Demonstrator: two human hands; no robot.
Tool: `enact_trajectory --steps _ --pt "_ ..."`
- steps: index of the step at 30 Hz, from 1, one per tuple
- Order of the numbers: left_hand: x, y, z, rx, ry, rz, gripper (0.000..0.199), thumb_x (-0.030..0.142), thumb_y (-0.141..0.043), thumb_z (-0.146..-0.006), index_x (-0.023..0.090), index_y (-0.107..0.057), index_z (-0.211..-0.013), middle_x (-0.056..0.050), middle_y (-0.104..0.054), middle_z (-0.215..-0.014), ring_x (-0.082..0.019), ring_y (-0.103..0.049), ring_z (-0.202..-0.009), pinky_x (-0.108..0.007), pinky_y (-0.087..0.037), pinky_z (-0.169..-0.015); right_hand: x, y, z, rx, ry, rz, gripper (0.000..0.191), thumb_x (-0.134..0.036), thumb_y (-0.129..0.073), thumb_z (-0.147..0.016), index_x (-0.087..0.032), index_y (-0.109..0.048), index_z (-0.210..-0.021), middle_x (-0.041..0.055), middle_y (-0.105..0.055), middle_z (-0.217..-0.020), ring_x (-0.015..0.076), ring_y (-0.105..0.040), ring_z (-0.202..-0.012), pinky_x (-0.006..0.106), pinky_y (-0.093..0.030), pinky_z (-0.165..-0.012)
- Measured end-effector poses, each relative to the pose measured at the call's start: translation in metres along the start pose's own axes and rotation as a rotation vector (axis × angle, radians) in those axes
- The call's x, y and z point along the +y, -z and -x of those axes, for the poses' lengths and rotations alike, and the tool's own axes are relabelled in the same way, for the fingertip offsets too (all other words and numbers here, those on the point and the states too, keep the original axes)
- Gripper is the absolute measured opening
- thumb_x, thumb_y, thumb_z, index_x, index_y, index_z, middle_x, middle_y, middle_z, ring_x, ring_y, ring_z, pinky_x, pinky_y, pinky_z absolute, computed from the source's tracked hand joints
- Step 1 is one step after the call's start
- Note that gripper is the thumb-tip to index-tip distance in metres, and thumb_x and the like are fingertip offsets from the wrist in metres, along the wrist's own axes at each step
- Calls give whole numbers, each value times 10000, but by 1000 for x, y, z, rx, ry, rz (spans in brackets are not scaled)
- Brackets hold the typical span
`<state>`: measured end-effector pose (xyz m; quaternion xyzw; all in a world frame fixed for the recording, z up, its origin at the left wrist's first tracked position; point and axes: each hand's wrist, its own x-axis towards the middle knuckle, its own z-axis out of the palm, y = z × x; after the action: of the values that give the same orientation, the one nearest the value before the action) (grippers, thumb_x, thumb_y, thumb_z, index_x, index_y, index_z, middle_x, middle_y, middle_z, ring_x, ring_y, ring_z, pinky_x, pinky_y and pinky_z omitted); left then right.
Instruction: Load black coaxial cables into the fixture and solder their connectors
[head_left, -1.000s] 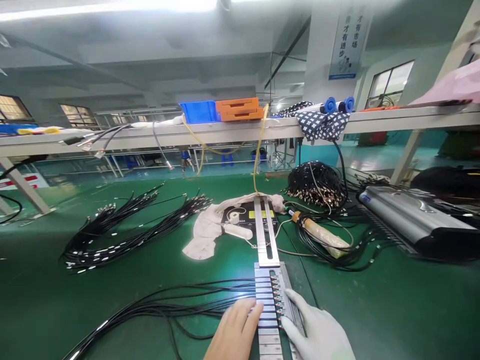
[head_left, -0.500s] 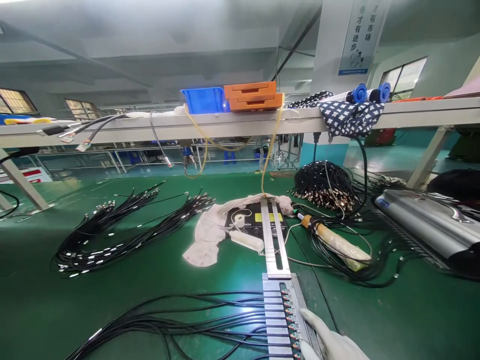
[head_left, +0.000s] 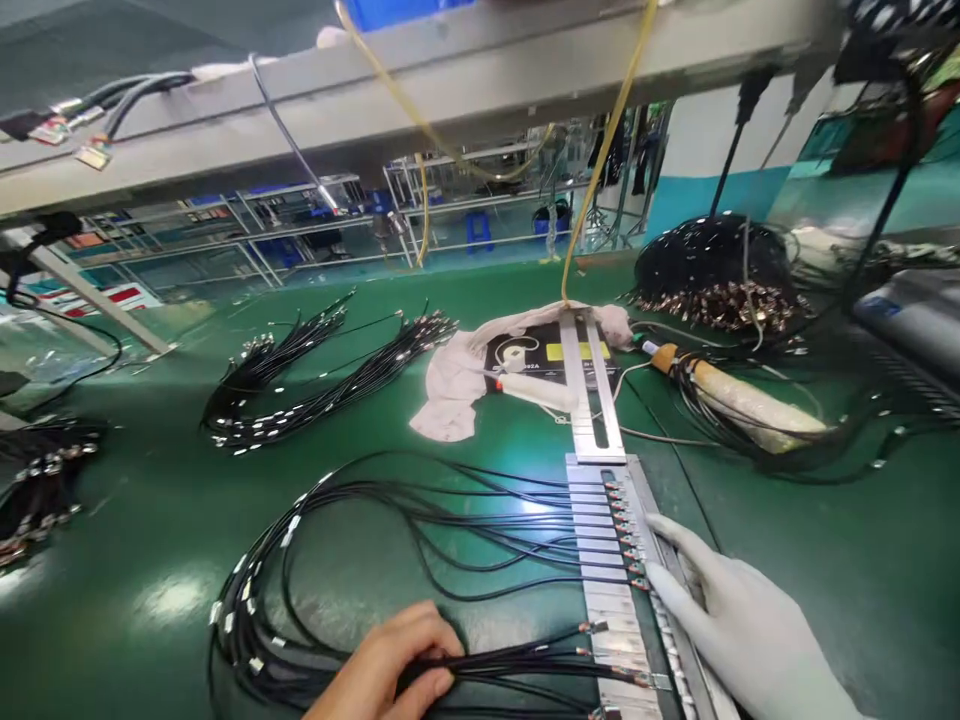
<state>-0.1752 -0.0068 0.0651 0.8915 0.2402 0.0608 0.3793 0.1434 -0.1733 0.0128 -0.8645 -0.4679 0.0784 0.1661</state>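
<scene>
In the head view, the left hand [head_left: 394, 660], bare, is at the lower middle with its thumb and fingers closed around a bundle of black cables [head_left: 517, 665]. The tips of this bundle reach to the right and lie over the lower part of a slotted metal fixture [head_left: 600, 600], which stands on the green counter [head_left: 862, 570] just right of centre. In the upper part of the fixture, a row of other black cables [head_left: 465, 521] runs side by side through the slots, their small connectors [head_left: 628, 540] lined up along its right side. Left of the fixture, the cables sweep round in a wide loop dotted with white tags. The right hand [head_left: 739, 610], in a white glove, touches the fixture's right edge with thumb and index finger spread apart; whether its other fingers clasp the metal cannot be told. Beyond the fixture's far end, a slotted metal arm [head_left: 576, 375] extends over a black box [head_left: 517, 343], with a pale cloth [head_left: 446, 395] beside it on the left and a yellow tube [head_left: 600, 170] hanging down behind. To the right of the box lies a wrapped roll [head_left: 750, 395] with black cables around it, and behind that a dark cable heap [head_left: 712, 260]. A tagged cable bunch [head_left: 292, 410] curves across the counter left of the cloth. A pale shelf [head_left: 465, 95] spans the top.
</scene>
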Motion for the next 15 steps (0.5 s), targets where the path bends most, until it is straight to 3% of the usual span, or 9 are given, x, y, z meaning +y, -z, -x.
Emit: enact_trajectory --steps 2,7,11,15 --pt "-1 3 -3 -66 174 168 68 155 -628 -804 184 -678 -840 -18 -604 -835 -139 -582 -816 -208 -438 -735 0 3 0 -16 0 -15 441 -524 -370 -931 -360 -497 -1321 -47 -671 -726 201 -662 -727 340 -553 -621" --pt "2 15 -14 -45 208 257 168 297 -609 -869 207 -743 -915 -47 -597 -867 -148 -577 -798 -245 -416 -713 2 5 0 31 85 -38 417 -514 -401 -921 -359 -520 -1289 -51 -683 -768 192 -663 -720 328 -553 -602" --pt "9 19 -10 71 56 153 181 257 -551 -923 243 -719 -990 -38 -583 -885 -131 -573 -810 -223 -417 -707 2 3 1 96 135 -55 372 -481 -415 -928 -358 -518 -1264 -64 -677 -769 183 -655 -699 324 -546 -589" --pt "12 15 -3 -22 -161 -19 221 189 -513 -933 275 -635 -1096 -22 -570 -936 -132 -552 -866 -229 -430 -780 1 4 2 143 170 -59 345 -458 -424 -937 -346 -522 -1248 -61 -685 -816 182 -654 -701 329 -535 -591"
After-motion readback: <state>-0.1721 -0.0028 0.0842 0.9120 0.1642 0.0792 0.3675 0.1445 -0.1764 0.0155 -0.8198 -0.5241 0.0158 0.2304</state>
